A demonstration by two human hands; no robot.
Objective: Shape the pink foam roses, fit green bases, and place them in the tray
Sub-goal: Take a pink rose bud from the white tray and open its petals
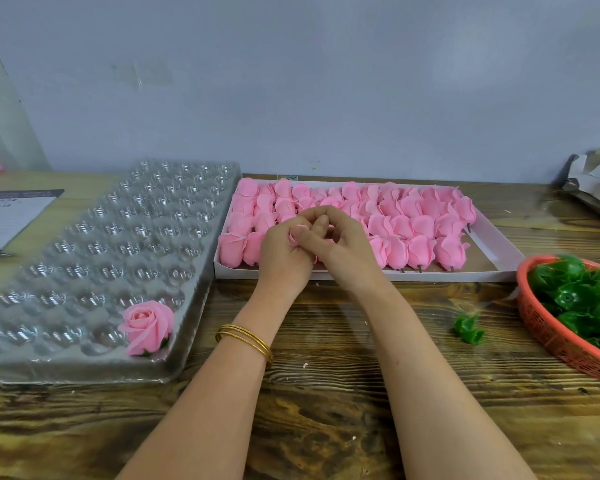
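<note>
A pink foam rose (294,235) is pinched by the left hand (283,254) and right hand (343,252); it should be eased open gently, never torn.

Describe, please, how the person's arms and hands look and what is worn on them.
No sleeves or gloves show: the left hand and the right hand are bare, and so are both arms down to the picture's edge. A few thin gold bangles circle the left wrist; the right wrist carries nothing.
</note>
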